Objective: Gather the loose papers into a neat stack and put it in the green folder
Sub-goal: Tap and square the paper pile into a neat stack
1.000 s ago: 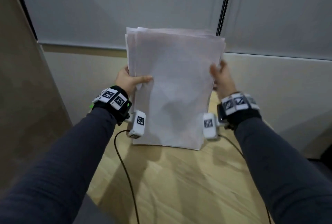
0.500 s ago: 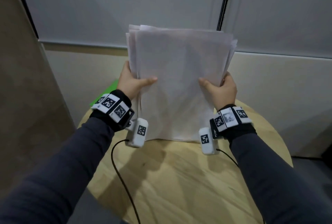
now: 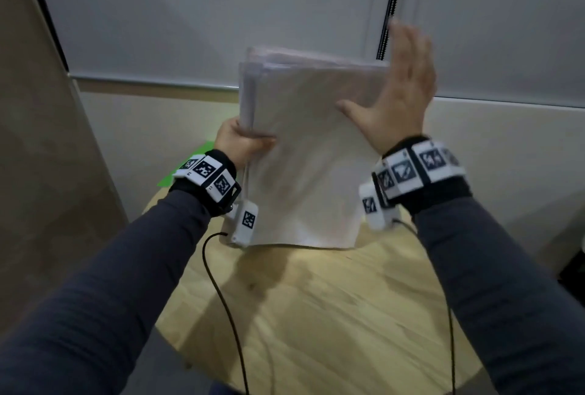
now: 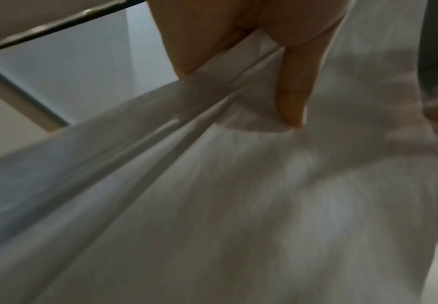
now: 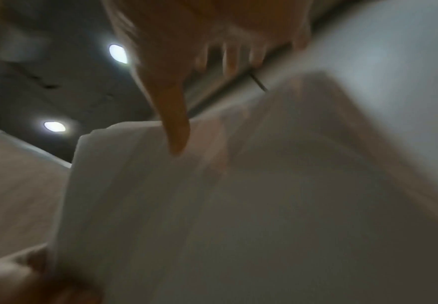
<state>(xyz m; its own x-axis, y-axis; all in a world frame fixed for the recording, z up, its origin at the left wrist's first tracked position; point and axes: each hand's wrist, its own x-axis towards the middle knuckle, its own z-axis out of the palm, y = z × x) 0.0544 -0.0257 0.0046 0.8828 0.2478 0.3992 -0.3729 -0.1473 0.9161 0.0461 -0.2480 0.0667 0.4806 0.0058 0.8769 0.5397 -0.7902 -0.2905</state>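
The stack of papers [image 3: 304,154] stands upright in the middle of the frame, its bottom edge at or just above the wooden table [image 3: 316,315]; whether it touches the wood cannot be told. The top edges are not flush, several sheets stepping out at the upper left corner.

The left hand [image 3: 240,141] holds the stack at its left edge, about halfway up. Its grip is closed on the paper: the thumb lies across the front sheet and the fingers wrap behind. The left wrist view shows that thumb [image 4: 293,86] pressed flat on the sheets [image 4: 238,205].

The right hand [image 3: 399,94] is at the upper right of the stack with fingers straight and spread, palm turned toward the paper's right edge. Its grip is wide and holds nothing; the thumb points inward over the front sheet. The hand is blurred. In the right wrist view the thumb [image 5: 173,115] reaches the top edge of the sheets [image 5: 238,205].

A sliver of the green folder [image 3: 180,173] shows at the left of the frame, behind the left wrist, on the table's far edge.
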